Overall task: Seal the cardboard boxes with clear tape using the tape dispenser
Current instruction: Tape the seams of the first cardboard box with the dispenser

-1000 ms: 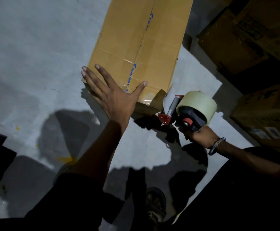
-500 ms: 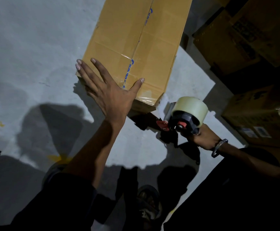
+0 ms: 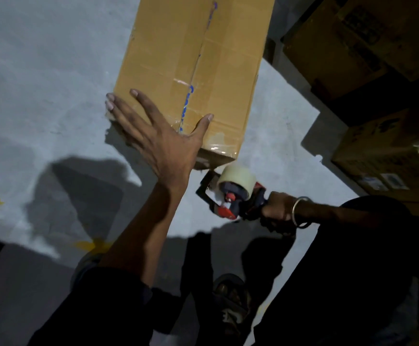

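Cardboard box: long, on the grey floor, clear tape along its centre seam and near end.
Left hand: fingers spread flat, pressing the box's near end.
Tape dispenser: just beside the box's near right corner, roll uppermost.
Right hand: fingers wrapped round the dispenser handle.
Stacked boxes: dim, far right.

Dark sleeves, metal bangle, sandal

Dim overall, with hard dark shadows across the pale floor; murky right side, slightly soft throughout.
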`<state>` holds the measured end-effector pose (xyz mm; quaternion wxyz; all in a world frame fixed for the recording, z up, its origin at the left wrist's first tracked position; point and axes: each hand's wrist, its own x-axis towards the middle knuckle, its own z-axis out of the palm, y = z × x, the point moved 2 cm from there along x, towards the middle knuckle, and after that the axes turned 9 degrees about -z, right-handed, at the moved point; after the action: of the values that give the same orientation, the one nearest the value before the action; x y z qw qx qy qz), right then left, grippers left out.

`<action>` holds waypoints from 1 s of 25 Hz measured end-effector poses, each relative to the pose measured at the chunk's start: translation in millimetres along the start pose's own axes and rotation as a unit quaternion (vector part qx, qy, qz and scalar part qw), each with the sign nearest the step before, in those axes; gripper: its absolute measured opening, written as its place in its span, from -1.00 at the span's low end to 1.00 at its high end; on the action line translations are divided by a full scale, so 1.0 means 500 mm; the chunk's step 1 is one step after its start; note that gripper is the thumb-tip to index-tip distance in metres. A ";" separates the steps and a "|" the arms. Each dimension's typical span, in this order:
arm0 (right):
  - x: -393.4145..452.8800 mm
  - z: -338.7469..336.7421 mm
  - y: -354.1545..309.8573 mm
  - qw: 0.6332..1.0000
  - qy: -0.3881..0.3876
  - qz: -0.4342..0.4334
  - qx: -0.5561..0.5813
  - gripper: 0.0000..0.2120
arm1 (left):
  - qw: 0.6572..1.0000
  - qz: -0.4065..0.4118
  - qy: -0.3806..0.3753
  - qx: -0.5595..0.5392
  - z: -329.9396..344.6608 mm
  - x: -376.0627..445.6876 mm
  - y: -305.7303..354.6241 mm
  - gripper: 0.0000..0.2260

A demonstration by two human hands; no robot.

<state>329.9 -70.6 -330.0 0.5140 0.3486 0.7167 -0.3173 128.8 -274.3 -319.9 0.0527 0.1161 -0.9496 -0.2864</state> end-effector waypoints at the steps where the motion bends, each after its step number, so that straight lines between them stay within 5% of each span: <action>1: 0.002 0.010 -0.003 1.000 0.011 0.010 0.011 -0.53 | 1.000 0.008 -0.001 -0.009 0.007 0.004 0.002 0.26; 10: -0.090 -0.143 0.003 0.969 0.197 0.035 0.146 -0.74 | 0.998 0.029 -0.048 -0.017 -0.003 0.005 -0.012 0.23; 15: -0.110 -0.226 -0.029 0.880 0.332 -0.089 0.328 -0.67 | 0.997 0.046 -0.060 0.014 -0.021 0.001 -0.008 0.21; 20: -0.095 -0.241 -0.158 0.791 0.306 -0.222 0.481 -0.82 | 0.995 0.032 -0.070 0.058 -0.018 -0.099 0.023 -0.13; 25: -0.042 -0.269 -0.212 0.785 0.332 -0.221 0.474 -0.84 | 0.947 0.243 -0.181 0.107 0.032 -0.302 0.081 -0.31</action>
<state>177.6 -23.7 -263.4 -0.0700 0.4641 0.6597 -0.5870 264.3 -195.0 -315.8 -0.0644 -0.1669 -0.9677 -0.1776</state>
